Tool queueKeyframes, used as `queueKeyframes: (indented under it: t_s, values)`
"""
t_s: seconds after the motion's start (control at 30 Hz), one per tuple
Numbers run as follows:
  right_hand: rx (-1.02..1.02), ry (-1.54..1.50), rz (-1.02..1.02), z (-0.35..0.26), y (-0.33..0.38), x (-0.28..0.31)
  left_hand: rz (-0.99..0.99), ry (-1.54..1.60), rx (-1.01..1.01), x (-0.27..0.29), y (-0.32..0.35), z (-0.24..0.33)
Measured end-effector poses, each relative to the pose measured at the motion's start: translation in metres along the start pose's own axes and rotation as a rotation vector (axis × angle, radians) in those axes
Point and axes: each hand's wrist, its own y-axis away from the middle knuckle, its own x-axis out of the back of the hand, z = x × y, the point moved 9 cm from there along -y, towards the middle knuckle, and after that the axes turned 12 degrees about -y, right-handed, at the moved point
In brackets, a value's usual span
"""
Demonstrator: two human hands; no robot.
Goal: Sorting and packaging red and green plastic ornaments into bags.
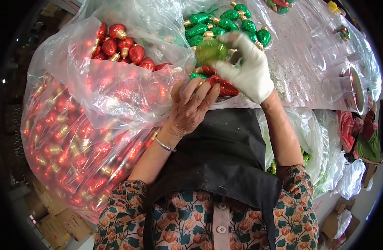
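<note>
Crinkled plastic (pixel 85 68) lies beside the left hand (pixel 192 102) touching a glittery red ornament (pixel 225 86).

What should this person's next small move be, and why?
Probably lower the blurred, lime-green rounded piece toward the red, glitter-coated ornament: the white-gloved right hand appears to hold it close by, while the bare left hand has its fingers at that ornament, seemingly steadying it.

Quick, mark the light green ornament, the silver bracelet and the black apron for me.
Light green ornament (pixel 210 51): head view, on its blurred middle.
Silver bracelet (pixel 163 145): head view, on the visible band.
Black apron (pixel 220 150): head view, on the cloth near its middle.
</note>
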Motion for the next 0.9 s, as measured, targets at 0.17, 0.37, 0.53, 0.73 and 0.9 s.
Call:
queueKeyframes:
  t_s: [0.17,0.37,0.53,0.73,0.9]
  values:
    - [0.348,0.368,-0.426,-0.027,0.01,-0.041,-0.018,0.006,-0.008,-0.001,-0.001,-0.002]
    - [0.207,0.243,-0.56,-0.008,0.02,-0.063,0.046,0.169,0.171,0.0,0.003,-0.013]
    - [0.093,-0.108,-0.501,-0.008,0.02,-0.057,0.03,0.12,0.061,0.009,-0.004,-0.011]
    - [-0.351,-0.871,-0.236,0.028,0.01,-0.029,-0.09,0.081,0.004,-0.004,-0.01,-0.007]
    - [-0.337,-0.247,0.184,0.061,0.015,0.068,-0.171,0.111,-0.015,-0.004,-0.02,-0.01]
